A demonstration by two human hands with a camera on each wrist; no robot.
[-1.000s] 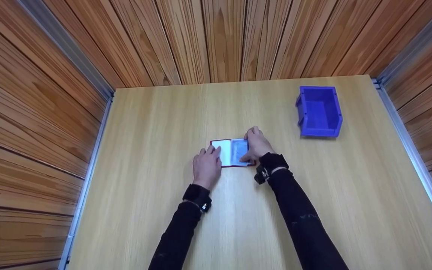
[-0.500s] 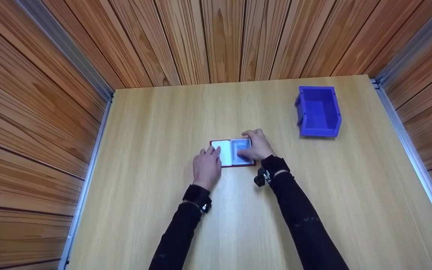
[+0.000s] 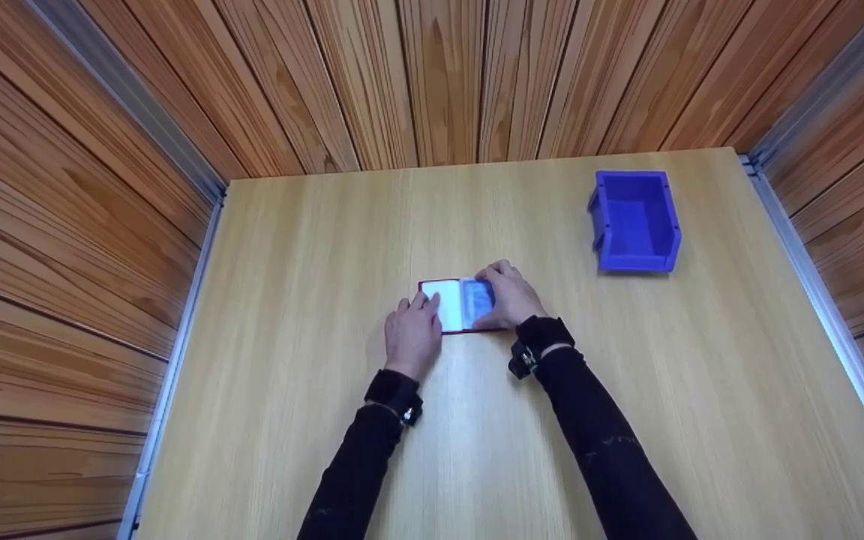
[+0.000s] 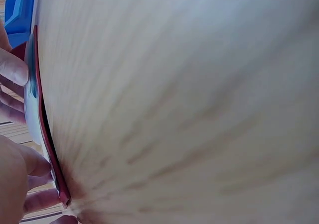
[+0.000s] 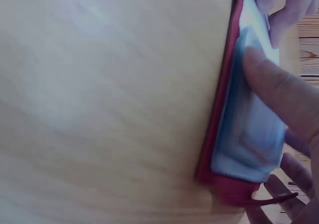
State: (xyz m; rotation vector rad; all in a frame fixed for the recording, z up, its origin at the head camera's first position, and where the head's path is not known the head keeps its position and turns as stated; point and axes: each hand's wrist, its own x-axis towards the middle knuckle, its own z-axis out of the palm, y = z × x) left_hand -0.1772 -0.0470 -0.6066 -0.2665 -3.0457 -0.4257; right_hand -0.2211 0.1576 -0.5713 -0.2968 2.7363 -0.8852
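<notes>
A small red card holder (image 3: 447,332) with clear plastic sleeves (image 3: 477,301) lies spread open on the table in the head view. Its left half shows a pale inner page (image 3: 447,289). My left hand (image 3: 411,337) rests its fingers on that left half and holds it down. My right hand (image 3: 513,296) spans the right half, thumb at the near edge and fingers at the far edge, gripping the bluish sleeves. In the right wrist view the thumb (image 5: 279,87) presses on the sleeves, and a thin red strap (image 5: 274,201) sticks out from the cover's end.
A blue-purple plastic bin (image 3: 636,225) stands at the table's back right, its lower front facing me. Wood-plank walls (image 3: 447,82) and metal rails (image 3: 169,360) border the wooden tabletop (image 3: 289,300).
My right thumb lifted inward over the sleeves, then came back toward the near edge, and the fingers shifted slightly left. My left hand has stayed in place.
</notes>
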